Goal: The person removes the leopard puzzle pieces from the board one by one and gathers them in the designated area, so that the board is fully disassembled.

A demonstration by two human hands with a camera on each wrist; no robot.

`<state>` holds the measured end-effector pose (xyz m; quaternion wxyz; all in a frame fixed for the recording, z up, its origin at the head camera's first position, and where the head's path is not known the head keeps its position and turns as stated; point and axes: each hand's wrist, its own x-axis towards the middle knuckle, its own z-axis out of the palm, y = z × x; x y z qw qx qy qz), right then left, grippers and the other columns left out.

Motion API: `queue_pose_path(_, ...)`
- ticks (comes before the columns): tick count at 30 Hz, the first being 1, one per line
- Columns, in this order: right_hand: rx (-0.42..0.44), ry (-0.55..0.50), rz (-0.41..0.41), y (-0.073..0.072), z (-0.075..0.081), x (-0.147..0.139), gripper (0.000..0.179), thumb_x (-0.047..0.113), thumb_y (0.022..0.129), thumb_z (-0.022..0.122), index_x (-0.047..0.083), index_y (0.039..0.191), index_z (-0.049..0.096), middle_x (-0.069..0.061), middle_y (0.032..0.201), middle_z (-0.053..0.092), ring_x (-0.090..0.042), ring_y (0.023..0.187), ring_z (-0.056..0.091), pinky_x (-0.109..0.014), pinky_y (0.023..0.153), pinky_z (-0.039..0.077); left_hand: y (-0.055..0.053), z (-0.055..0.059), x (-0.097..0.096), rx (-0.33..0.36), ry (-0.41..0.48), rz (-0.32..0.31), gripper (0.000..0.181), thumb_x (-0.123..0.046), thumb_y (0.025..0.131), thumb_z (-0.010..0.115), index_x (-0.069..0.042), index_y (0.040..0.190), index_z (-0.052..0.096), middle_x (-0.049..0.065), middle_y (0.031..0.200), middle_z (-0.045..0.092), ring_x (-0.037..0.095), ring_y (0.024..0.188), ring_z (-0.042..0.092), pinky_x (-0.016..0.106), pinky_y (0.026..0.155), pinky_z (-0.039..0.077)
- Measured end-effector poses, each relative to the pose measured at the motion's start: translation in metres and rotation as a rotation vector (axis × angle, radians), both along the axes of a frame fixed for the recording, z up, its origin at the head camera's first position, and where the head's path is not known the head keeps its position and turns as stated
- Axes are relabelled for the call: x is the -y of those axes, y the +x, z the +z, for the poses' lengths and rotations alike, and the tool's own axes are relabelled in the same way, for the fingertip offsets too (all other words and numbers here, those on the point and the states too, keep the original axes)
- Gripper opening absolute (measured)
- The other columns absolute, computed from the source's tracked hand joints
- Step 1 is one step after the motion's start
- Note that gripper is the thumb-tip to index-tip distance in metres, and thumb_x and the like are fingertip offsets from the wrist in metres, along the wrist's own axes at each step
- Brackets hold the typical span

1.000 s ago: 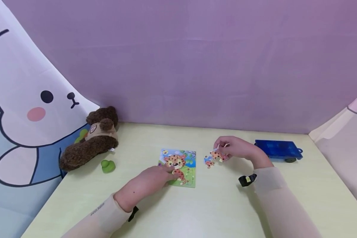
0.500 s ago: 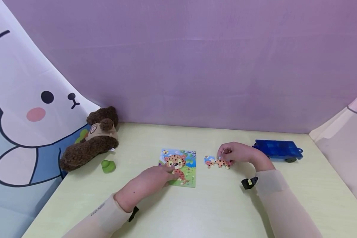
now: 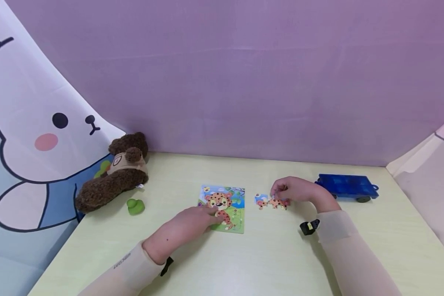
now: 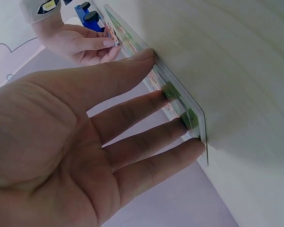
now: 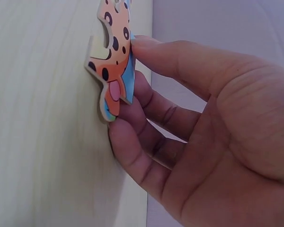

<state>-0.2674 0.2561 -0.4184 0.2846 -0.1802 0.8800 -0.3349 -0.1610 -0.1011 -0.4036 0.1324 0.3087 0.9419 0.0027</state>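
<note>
A jigsaw puzzle board (image 3: pixel 238 218) with a spotted leopard cub picture lies flat in the middle of the table. My left hand (image 3: pixel 192 222) rests on its left part. In the left wrist view the thumb and fingertips (image 4: pixel 149 59) touch the board near its edge, the fingers fairly straight. To the board's right, my right hand (image 3: pixel 297 190) pinches a spotted orange puzzle piece (image 5: pixel 114 61), its thumb on the blue edge and its fingers curled at the side. Another puzzle piece (image 3: pixel 261 201), with blue sky and a pink ear, lies at its left, touching or nearly so.
Behind my right wrist stands a blue toy wagon (image 3: pixel 344 186). A small green rubber duck (image 3: pixel 135 206) sits at the left, near a brown plush bear (image 3: pixel 111 187) by the table's left edge. A purple cloth (image 3: pixel 222 102) hangs along the back.
My right hand has moved slightly right and toward me, bringing the spotted piece down beside the other piece. Over the last half second it is nearly still. The left hand has not moved.
</note>
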Motion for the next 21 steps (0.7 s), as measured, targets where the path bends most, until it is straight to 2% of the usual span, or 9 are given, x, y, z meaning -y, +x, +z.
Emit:
queue_pose_path(8, -0.001, -0.005, 0.015, -0.001, 0.0022, 0.0008, 0.016, 0.015, 0.109, 0.06, 0.008, 0.118, 0.072, -0.006, 0.081, 0.063, -0.02, 0.072, 0.057, -0.035, 0.07, 0.049, 0.0008, 0.0002, 0.0001, -0.002, 0.0, -0.003, 0.044, -0.013, 0.104, 0.066, -0.029, 0.145, 0.069, 0.008, 0.159, 0.06, 0.035, 0.146, 0.059, 0.051, 0.12, 0.053)
queue_pose_path(21, -0.039, 0.032, 0.014, -0.0032, 0.0021, 0.0027, 0.015, 0.016, 0.109, 0.062, 0.01, 0.118, 0.072, -0.005, 0.09, 0.065, -0.019, 0.077, 0.051, -0.032, 0.072, 0.045, 0.0002, -0.0002, -0.0003, -0.003, -0.006, -0.002, 0.043, -0.014, 0.105, 0.065, -0.029, 0.146, 0.068, 0.008, 0.159, 0.059, 0.034, 0.146, 0.059, 0.05, 0.12, 0.053)
